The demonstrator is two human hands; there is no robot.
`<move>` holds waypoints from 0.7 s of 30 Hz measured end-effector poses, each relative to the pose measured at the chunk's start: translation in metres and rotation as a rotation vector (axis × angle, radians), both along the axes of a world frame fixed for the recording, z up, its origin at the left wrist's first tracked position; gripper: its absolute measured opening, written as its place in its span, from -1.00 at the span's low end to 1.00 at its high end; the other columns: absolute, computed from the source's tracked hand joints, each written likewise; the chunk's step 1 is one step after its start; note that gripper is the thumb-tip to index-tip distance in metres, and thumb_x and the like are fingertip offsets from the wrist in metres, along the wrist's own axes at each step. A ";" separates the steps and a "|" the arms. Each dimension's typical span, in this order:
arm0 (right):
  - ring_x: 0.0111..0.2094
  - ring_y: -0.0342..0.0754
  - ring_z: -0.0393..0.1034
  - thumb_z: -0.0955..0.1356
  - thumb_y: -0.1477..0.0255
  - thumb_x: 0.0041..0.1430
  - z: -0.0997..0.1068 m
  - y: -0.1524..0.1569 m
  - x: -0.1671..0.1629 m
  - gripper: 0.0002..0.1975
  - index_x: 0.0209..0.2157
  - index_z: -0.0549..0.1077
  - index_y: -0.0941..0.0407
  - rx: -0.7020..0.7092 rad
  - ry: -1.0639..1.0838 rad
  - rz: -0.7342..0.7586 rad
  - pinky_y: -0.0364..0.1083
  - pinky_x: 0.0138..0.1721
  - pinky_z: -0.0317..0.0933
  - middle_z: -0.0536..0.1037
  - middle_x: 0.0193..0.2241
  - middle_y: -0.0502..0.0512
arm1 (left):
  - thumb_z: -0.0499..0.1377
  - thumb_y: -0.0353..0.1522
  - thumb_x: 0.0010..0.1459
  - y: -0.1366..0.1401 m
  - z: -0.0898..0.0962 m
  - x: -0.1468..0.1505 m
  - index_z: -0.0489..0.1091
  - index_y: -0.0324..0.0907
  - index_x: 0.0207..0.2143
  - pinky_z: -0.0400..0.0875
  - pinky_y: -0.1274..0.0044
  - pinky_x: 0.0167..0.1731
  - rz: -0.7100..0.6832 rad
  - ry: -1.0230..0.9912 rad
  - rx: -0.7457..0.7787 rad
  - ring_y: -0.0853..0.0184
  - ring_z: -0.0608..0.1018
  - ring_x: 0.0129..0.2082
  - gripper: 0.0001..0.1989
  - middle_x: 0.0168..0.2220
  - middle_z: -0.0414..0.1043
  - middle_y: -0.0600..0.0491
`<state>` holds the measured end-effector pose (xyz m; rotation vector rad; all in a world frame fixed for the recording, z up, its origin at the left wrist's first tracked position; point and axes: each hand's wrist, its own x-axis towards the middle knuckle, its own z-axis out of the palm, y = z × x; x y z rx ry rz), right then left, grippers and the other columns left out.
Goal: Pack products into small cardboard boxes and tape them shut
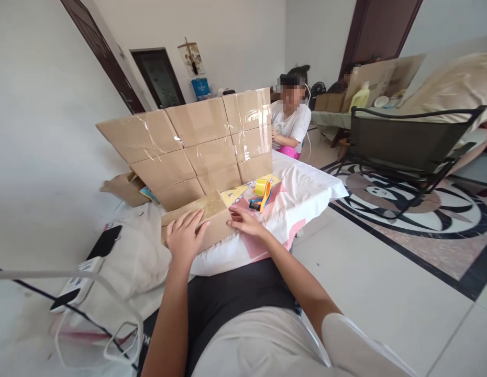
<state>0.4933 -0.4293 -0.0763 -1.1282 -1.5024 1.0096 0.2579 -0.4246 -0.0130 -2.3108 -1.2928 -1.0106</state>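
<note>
A closed cardboard box (216, 230) with tape along its top lies on the table in front of me. My left hand (186, 230) rests on the box's top left part, fingers stretched out. At the box's right end, my right hand (243, 221) touches the side with its fingers extended. Just beyond that hand sits a tape dispenser (261, 196) with a yellow roll and an orange and blue body. Behind the box rises a stack of taped cardboard boxes (208, 123), several in rows.
A white and pink cloth (306, 178) covers the table and hangs over its edge. Across the table sits a person (292, 118) in a white shirt. An opened carton (125, 189) lies at the left. A dark folding chair (408, 149) stands on the right over a patterned floor.
</note>
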 end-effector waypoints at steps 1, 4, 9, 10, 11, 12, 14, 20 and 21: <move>0.23 0.11 0.36 0.48 0.18 0.11 0.002 0.003 0.002 -0.16 0.35 0.18 0.11 0.005 0.034 0.080 0.03 0.16 0.32 0.29 0.32 0.30 | 0.11 -0.13 0.34 0.001 -0.002 -0.006 0.51 0.05 0.09 0.15 0.21 0.17 -0.040 -0.024 0.023 0.07 0.50 0.16 -0.65 0.08 0.57 0.03; 0.39 0.21 0.07 0.58 0.16 -0.08 0.014 0.011 0.007 0.17 0.45 -0.05 0.03 0.081 -0.033 0.234 0.12 0.32 0.12 0.02 0.44 0.28 | 0.17 -0.15 0.31 0.003 -0.005 -0.028 0.53 0.06 0.06 0.22 0.29 0.09 -0.129 -0.055 0.079 0.12 0.56 0.09 -0.68 0.05 0.59 0.06; 0.48 0.17 -0.28 0.59 0.08 -0.14 0.030 -0.008 0.001 0.42 0.47 -0.38 0.07 0.217 -0.216 0.260 0.11 0.45 -0.26 -0.24 0.48 0.26 | 0.21 -0.20 0.29 -0.003 -0.009 -0.053 0.51 0.07 0.08 0.26 0.31 0.02 -0.231 -0.046 0.148 0.11 0.60 0.02 -0.68 0.01 0.61 0.07; 0.48 0.18 -0.27 0.59 0.07 -0.14 0.030 -0.016 -0.001 0.42 0.47 -0.38 0.08 0.241 -0.236 0.230 0.11 0.45 -0.25 -0.22 0.48 0.27 | 0.21 -0.21 0.29 -0.007 -0.011 -0.052 0.51 0.06 0.08 0.24 0.29 0.04 -0.242 -0.041 0.166 0.11 0.60 0.01 -0.68 0.00 0.62 0.06; 0.48 0.19 -0.25 0.58 0.07 -0.14 0.029 -0.025 -0.003 0.42 0.47 -0.36 0.08 0.259 -0.249 0.193 0.11 0.45 -0.22 -0.20 0.48 0.27 | 0.21 -0.21 0.29 -0.012 -0.014 -0.050 0.51 0.05 0.07 0.22 0.27 0.07 -0.250 -0.036 0.186 0.10 0.59 0.01 -0.69 -0.01 0.62 0.04; 0.47 0.20 -0.23 0.58 0.07 -0.14 0.027 -0.034 -0.002 0.40 0.47 -0.35 0.07 0.269 -0.258 0.155 0.12 0.44 -0.19 -0.18 0.47 0.27 | 0.22 -0.21 0.29 -0.017 -0.016 -0.047 0.50 0.04 0.07 0.20 0.24 0.09 -0.256 -0.029 0.207 0.09 0.59 0.01 -0.69 -0.03 0.63 0.03; 0.47 0.23 -0.19 0.59 0.09 -0.15 0.023 -0.054 0.005 0.38 0.48 -0.30 0.03 0.292 -0.255 0.075 0.16 0.42 -0.11 -0.15 0.47 0.25 | 0.25 -0.22 0.26 -0.027 -0.022 -0.038 0.51 0.03 0.05 0.18 0.20 0.14 -0.266 -0.025 0.269 0.07 0.56 0.03 -0.69 -0.06 0.64 0.02; 0.27 0.34 0.26 0.58 0.08 -0.17 0.007 -0.131 0.097 0.13 0.38 0.12 0.07 0.366 -0.181 -0.328 0.27 0.24 0.20 0.33 0.27 0.32 | 0.19 -0.23 0.23 -0.031 -0.035 -0.022 0.48 -0.18 -0.11 0.44 0.24 -0.01 -0.146 -0.499 0.342 0.11 0.53 0.00 -0.74 -0.04 0.53 -0.14; 0.24 0.34 0.30 0.57 0.06 -0.15 0.006 -0.143 0.121 0.07 0.35 0.18 0.10 0.393 -0.168 -0.455 0.28 0.24 0.21 0.39 0.22 0.34 | 0.14 -0.23 0.28 -0.029 -0.038 -0.022 0.46 -0.23 -0.09 0.46 0.26 -0.05 -0.094 -0.611 0.252 0.15 0.53 -0.03 -0.72 -0.07 0.51 -0.14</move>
